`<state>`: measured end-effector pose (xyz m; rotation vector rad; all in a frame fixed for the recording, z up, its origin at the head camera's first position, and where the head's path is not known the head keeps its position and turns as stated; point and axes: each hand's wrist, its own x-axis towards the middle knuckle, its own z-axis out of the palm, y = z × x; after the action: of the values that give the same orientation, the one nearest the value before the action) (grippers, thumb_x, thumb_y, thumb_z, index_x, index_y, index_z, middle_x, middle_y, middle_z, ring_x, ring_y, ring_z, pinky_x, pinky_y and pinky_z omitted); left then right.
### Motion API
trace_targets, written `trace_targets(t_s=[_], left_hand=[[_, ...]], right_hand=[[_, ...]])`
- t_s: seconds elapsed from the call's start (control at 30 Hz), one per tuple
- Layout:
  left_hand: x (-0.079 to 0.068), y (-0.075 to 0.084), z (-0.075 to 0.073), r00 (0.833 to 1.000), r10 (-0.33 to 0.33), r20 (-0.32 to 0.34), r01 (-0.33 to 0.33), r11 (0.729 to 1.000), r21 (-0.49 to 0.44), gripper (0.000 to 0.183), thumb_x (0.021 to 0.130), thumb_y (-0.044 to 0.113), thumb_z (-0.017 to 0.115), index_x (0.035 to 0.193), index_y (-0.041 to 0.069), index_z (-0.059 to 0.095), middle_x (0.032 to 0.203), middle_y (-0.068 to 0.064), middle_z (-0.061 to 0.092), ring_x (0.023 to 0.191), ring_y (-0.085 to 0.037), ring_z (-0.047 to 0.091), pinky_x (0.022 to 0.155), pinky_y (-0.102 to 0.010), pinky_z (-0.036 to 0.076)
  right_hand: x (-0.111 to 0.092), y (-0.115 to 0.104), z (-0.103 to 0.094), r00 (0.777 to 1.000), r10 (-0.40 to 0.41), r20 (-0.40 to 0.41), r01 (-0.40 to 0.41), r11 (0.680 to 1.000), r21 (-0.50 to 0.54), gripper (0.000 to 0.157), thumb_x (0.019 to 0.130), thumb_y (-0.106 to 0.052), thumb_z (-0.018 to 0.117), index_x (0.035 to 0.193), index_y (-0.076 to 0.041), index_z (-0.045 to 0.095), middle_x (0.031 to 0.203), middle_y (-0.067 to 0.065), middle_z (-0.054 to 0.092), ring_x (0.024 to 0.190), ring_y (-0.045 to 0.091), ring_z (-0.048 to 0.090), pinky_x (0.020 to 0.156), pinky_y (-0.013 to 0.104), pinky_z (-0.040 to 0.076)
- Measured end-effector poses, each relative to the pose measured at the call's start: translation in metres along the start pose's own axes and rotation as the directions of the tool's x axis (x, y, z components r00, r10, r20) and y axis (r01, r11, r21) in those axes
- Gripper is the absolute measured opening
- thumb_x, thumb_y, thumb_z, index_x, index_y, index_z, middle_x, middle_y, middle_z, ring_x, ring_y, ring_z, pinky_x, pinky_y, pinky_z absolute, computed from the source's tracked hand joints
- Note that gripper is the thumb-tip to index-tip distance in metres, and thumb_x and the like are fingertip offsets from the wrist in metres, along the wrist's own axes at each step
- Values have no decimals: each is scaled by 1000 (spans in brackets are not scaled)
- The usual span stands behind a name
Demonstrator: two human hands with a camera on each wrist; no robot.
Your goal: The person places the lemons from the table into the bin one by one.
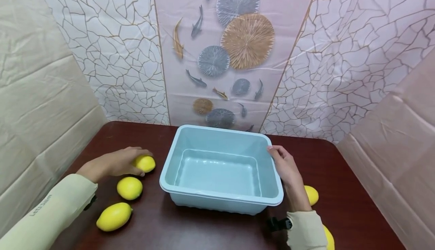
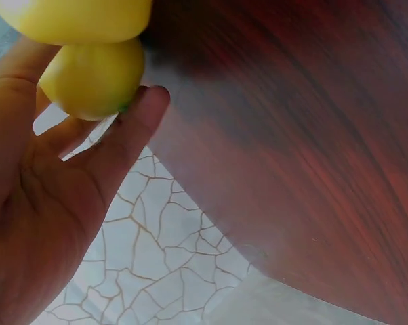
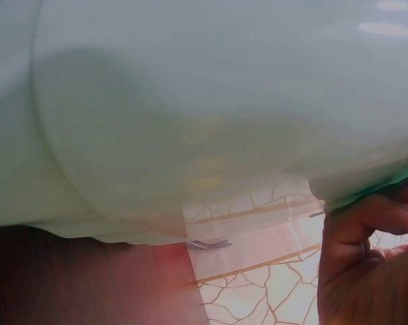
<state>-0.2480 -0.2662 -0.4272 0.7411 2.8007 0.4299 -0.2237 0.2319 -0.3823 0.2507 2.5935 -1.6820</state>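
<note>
Yellow and oval, a smooth lemon [image 1: 145, 163] sits on the desk in the grip of the left hand [image 1: 120, 162]. The thumb and fingers bend around it, spread just about as wide as the lemon. Nearer the person than that hand lie two more yellow lemons, one round-looking [image 1: 130, 188] and one longer with a pointed tip [image 1: 114, 216]. In the left wrist view, a nearer lemon hides part of the held one, and a fingertip touches it by its green end.

On the other side, the right hand [image 1: 286, 167] pinches the rim of a light blue plastic tub [image 1: 217, 203], shaped like a box with round corners. The thumb is over the edge, and the gap between thumb and fingers is small. The tub stands upright between both hands, and its shiny flat bottom shows. Beside the right arm is another yellow lemon [image 1: 311, 195]. One more [image 1: 329, 238] peeks out from behind the right cream sleeve [image 1: 307, 230].

Everything rests on a dark red-brown desk [image 1: 149, 227]. Beyond the hands hangs a white cloth with gold crack lines [image 1: 125, 53], with a pink strip [image 1: 176, 91] of fish and circles.
</note>
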Motion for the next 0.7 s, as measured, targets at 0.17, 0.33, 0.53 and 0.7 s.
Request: trace_targets(t_s=[0.17, 0.33, 0.53, 0.7], left_hand=[[-1, -3, 3, 998, -58, 7, 58, 998, -7, 66, 81, 46, 79, 137, 19, 56, 126, -11, 57, 106, -25, 56, 87, -48, 48], [-1, -4, 7, 995, -104, 14, 104, 994, -35, 69, 80, 47, 78, 138, 17, 54, 131, -16, 50, 103, -28, 56, 83, -47, 49], [1, -5, 7, 999, -33, -21, 32, 999, -35, 53, 79, 32, 80, 125, 16, 58, 111, 0, 55, 89, -16, 53, 75, -35, 47], [7, -1, 1, 997, -27, -78, 25, 1000, -17, 54, 77, 34, 81, 124, 16, 59, 104, 1, 58, 84, -16, 54, 72, -34, 47]], right_hand=[[0, 0, 1, 1000, 6, 5, -6, 1000, 12, 52, 103, -49, 44, 134, -9, 50, 122, 16, 55, 90, 18, 58, 72, 27, 52], [1, 1, 4, 1000, 17, 7, -17, 1000, 25, 52, 103, -49, 45, 134, -8, 50, 120, 16, 56, 89, 16, 58, 72, 27, 52], [1, 1, 5, 1000, 29, 7, -29, 1000, 9, 52, 103, -50, 44, 134, -9, 50, 121, 16, 56, 90, 17, 58, 72, 26, 51], [1, 0, 1, 1000, 25, 4, -25, 1000, 9, 52, 102, -50, 45, 133, -8, 50, 118, 14, 55, 88, 15, 58, 72, 25, 52]])
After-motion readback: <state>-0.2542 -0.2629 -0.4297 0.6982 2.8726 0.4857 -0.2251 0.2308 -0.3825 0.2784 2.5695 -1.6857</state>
